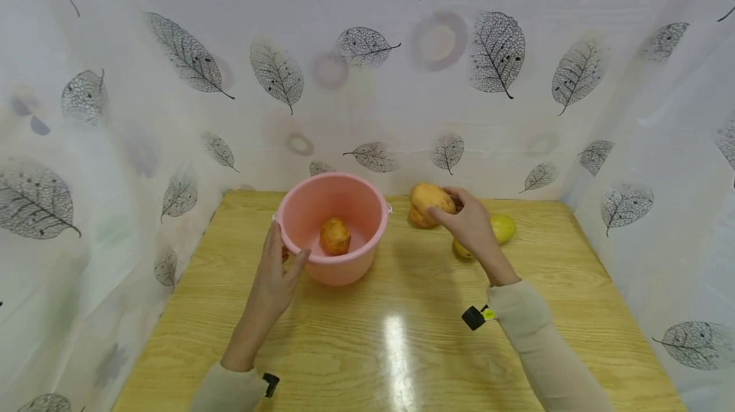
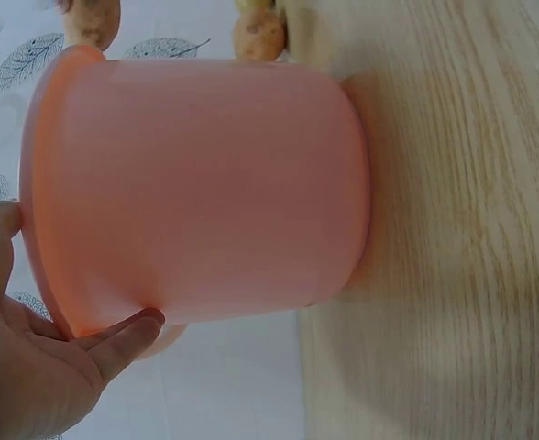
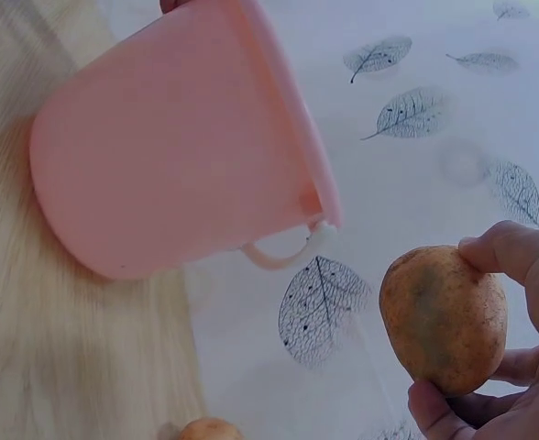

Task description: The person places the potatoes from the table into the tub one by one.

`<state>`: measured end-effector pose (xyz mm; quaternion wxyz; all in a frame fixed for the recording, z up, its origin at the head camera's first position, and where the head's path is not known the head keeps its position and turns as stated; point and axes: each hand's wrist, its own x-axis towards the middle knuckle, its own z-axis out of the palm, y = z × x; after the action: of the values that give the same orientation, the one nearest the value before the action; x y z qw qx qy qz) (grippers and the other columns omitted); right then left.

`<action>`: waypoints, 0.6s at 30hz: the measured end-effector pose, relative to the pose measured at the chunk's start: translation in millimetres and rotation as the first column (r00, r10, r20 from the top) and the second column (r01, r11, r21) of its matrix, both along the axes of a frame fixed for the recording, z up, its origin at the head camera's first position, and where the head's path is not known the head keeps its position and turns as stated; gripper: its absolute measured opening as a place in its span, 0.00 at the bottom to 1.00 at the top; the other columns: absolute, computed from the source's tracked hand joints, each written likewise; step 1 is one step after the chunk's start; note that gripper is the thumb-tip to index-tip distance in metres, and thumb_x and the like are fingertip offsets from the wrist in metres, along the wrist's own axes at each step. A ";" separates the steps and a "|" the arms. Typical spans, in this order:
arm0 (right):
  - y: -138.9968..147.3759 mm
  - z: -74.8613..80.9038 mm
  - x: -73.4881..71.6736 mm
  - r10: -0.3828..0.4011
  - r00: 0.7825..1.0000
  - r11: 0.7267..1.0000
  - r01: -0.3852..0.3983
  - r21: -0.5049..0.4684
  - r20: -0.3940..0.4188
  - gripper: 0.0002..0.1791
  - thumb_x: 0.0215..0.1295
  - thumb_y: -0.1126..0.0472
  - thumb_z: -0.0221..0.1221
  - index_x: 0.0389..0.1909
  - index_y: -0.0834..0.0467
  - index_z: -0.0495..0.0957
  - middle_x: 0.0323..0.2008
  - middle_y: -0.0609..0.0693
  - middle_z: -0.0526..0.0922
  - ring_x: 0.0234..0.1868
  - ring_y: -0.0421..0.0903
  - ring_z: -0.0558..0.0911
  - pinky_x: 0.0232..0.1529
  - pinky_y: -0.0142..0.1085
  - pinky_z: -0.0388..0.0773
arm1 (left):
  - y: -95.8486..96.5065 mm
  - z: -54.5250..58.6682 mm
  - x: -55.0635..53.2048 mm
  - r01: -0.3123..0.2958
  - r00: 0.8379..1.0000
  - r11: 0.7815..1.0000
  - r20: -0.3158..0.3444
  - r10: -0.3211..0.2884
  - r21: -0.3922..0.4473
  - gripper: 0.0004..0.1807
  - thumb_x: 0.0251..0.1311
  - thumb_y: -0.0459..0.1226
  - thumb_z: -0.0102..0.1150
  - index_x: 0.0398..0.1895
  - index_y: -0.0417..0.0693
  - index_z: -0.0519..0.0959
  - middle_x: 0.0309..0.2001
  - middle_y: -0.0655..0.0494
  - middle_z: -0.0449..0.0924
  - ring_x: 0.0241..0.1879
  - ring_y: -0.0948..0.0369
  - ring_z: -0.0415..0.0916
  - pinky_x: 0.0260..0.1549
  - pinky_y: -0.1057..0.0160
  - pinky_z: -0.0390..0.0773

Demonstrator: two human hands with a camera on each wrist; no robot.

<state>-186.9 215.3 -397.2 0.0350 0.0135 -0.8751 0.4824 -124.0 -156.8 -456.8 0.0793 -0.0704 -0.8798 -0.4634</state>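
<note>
A pink bucket (image 1: 339, 268) stands on the table with one potato (image 1: 335, 236) lying inside it. My left hand (image 1: 275, 275) grips the bucket's near-left rim; in the left wrist view, the thumb and fingers (image 2: 127, 344) lie on either side of the bucket wall. To the right of the bucket, my right hand (image 1: 467, 217) holds a second potato (image 3: 444, 321) between thumb and fingers, raised above the table. Just below and behind it in the head view, another potato (image 1: 422, 219) rests on the tabletop.
Yellow-green fruit (image 1: 503, 228) lies right of the potatoes, partly hidden by my right hand and wrist. The wooden table (image 1: 344, 348) ends at a white curtain (image 1: 367, 112) with leaf prints, which also hangs along both sides. A bucket handle (image 3: 279, 257) hangs beside the rim.
</note>
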 end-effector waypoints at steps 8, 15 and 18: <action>-19.8 13.9 -4.9 0.045 0.998 0.998 -0.047 -0.048 -0.040 0.40 0.65 0.47 0.70 0.71 0.64 0.70 0.62 0.63 0.79 0.61 0.57 0.78 0.61 0.51 0.77 | 0.6 0.0 -0.3 -0.004 1.000 1.000 0.006 0.004 0.001 0.49 0.77 0.54 0.52 0.85 0.47 0.35 0.83 0.46 0.37 0.68 0.44 0.66 0.65 0.39 0.72; -42.9 21.2 -8.0 0.097 0.991 0.991 -0.105 -0.087 -0.087 0.38 0.65 0.50 0.71 0.70 0.64 0.72 0.59 0.62 0.81 0.57 0.56 0.80 0.56 0.50 0.80 | 0.8 -0.6 -1.9 -0.002 1.000 1.000 -0.004 0.002 0.006 0.49 0.77 0.54 0.52 0.85 0.48 0.35 0.84 0.47 0.37 0.68 0.44 0.65 0.65 0.39 0.72; -56.1 22.4 -9.4 0.115 0.989 0.988 -0.123 -0.091 -0.091 0.38 0.64 0.49 0.72 0.69 0.64 0.73 0.59 0.61 0.81 0.56 0.56 0.81 0.55 0.51 0.81 | 0.5 -1.0 -2.1 -0.004 1.000 1.000 -0.005 0.004 0.006 0.49 0.77 0.54 0.52 0.85 0.48 0.35 0.84 0.48 0.37 0.69 0.45 0.65 0.65 0.39 0.72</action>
<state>-196.3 159.2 -374.7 0.0441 0.0845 -0.8461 0.5244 -126.1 -156.3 -457.8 0.0823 -0.0697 -0.8784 -0.4657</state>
